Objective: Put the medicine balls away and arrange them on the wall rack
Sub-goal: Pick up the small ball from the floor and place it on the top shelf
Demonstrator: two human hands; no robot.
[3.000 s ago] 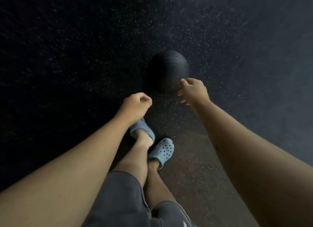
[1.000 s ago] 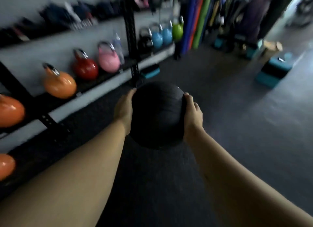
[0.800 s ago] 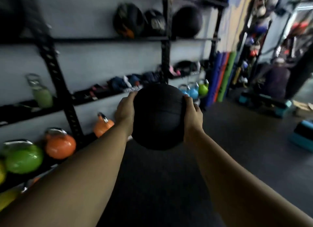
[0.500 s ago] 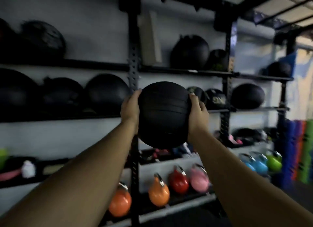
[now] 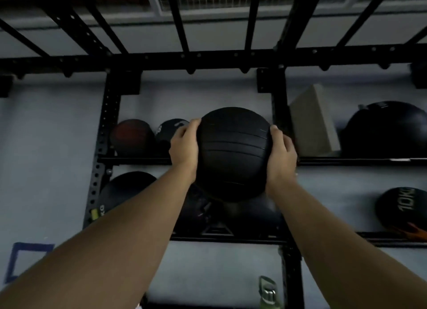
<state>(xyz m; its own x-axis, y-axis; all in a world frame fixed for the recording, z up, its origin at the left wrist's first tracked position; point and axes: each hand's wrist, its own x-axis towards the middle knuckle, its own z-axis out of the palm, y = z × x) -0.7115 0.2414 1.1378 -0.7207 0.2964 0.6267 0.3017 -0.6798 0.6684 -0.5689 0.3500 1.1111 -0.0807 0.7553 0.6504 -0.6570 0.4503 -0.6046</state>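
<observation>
The black medicine ball is between the left hand and the right hand, both pressed on its sides, in front of the wall rack. On the rack's two shelves about seven other balls rest, some half hidden, and one grey block. The wall behind is pale grey.

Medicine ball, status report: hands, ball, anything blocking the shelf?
Left hand and right hand clamp medicine ball. Raised before upper shelf. Basketball parked left; grey block right.
</observation>
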